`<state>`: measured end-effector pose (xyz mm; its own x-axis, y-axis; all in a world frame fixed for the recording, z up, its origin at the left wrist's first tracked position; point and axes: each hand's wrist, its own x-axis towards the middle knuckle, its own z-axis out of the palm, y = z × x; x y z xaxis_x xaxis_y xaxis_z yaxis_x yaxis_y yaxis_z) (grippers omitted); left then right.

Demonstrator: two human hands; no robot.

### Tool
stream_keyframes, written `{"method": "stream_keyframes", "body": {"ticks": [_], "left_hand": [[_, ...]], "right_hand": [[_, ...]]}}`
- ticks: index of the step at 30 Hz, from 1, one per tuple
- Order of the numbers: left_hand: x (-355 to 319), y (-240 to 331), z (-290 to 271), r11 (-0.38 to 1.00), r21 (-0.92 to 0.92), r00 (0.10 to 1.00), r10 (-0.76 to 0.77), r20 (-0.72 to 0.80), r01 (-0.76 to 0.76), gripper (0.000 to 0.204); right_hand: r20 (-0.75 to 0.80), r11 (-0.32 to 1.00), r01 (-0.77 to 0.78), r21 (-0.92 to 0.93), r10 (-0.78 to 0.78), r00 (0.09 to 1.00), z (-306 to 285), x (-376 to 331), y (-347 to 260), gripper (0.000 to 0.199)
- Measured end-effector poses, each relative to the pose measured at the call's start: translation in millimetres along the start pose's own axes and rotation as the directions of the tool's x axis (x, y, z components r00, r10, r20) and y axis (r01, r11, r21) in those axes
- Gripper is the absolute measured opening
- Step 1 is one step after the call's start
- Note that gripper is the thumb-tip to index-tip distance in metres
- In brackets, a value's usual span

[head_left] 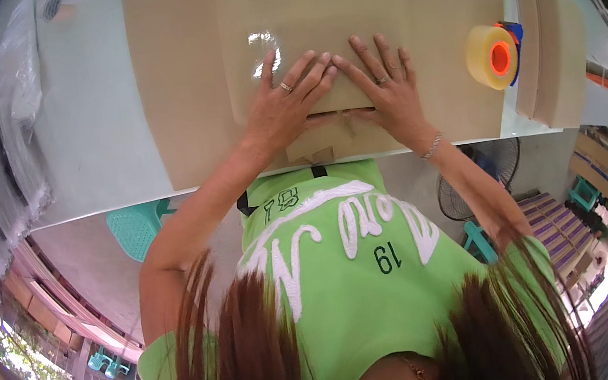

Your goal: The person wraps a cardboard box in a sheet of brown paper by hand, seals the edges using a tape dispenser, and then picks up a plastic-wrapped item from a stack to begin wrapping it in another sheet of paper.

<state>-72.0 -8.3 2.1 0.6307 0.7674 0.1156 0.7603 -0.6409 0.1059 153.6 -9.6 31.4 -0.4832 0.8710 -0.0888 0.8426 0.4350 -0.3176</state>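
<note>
Both of my hands lie flat, fingers spread, on a folded brown cardboard piece [312,25]. It rests on a larger brown cardboard sheet [181,90] that covers the white table [95,141]. My left hand [290,101] and my right hand [386,87] sit side by side at the piece's near edge, fingertips almost touching. The thumbs lie just below that edge on the lower layer. Each hand wears a ring, and there is a bracelet on the right wrist. A glossy strip of clear tape [264,44] shines just beyond my left fingers.
A tape dispenser [493,56] with a yellowish roll, orange core and blue handle stands right of my right hand. Beyond it is a stack of cardboard pieces [545,51]. Piles of clear plastic bags [4,154] line the left. Below the table edge are a teal stool [137,227] and a floor fan [478,181].
</note>
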Motion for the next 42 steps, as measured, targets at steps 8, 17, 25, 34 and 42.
{"method": "stream_keyframes", "body": {"ticks": [8, 17, 25, 34, 42], "left_hand": [[0.8, 0.7, 0.1, 0.999, 0.041, 1.000, 0.019, 0.008, -0.019, 0.076], [3.2, -1.6, 0.6, 0.985, 0.166, 0.998, 0.048, -0.034, -0.042, 0.078], [-1.1, -3.4, 13.9, 0.988, 0.154, 0.996, 0.043, -0.075, -0.031, 0.076], [-60.2, -51.4, 4.9, 0.880, -0.324, 0.925, -0.379, -0.036, 0.348, 0.084], [-76.8, -48.6, 27.2, 0.774, -0.487, 0.884, -0.467, -0.010, 0.404, 0.110]], "right_hand": [[0.066, 0.989, -0.145, -0.041, 0.147, 0.987, -16.6, -9.3, 7.9, 0.100], [-0.088, 0.985, -0.166, -0.053, 0.161, 0.983, 3.9, -15.4, 6.5, 0.098], [-0.128, 0.983, -0.073, 0.169, 0.096, 0.987, 12.7, 13.9, -44.0, 0.093], [-0.054, 0.990, -0.124, -0.070, 0.120, 0.991, 17.2, 15.7, -47.9, 0.094], [-0.065, 0.992, -0.098, -0.083, 0.093, 0.994, 18.7, 15.2, -44.8, 0.096]]}}
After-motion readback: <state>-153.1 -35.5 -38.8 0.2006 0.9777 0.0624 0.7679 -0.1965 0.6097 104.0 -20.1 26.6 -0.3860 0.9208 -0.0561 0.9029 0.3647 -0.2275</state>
